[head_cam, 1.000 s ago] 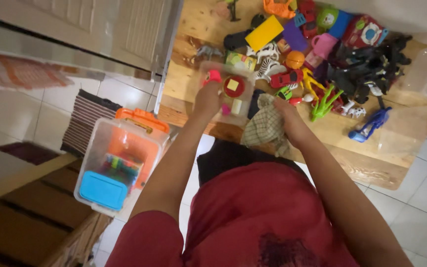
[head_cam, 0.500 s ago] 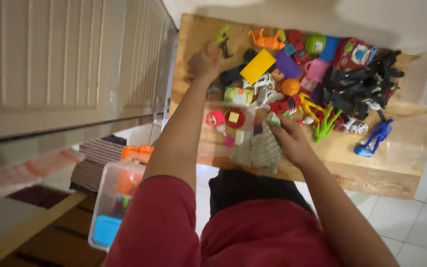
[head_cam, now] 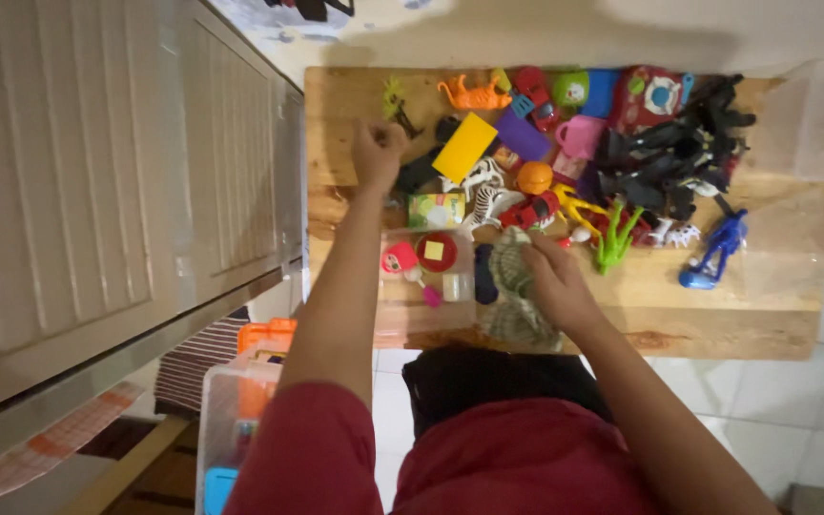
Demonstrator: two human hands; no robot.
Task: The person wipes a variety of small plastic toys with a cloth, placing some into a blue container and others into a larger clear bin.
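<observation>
Centre frame: we are pressing our right hand (head_cam: 547, 284) onto a checked cloth (head_cam: 517, 296) at the wooden counter (head_cam: 765, 305) edge, fingers curled around it. Upper left of centre, our left hand (head_cam: 377, 151) is closing into a fist beside a green figure (head_cam: 396, 98); its contents are hidden. Toys are crowding the upper right. We judge wiping is underway; next calls for clearing nearby toys.

Toys crowd the table's (head_cam: 765, 305) far edge and right half. A clear box (head_cam: 426, 286) sits at its near edge, a cloth (head_cam: 517, 296) just right of it.
</observation>
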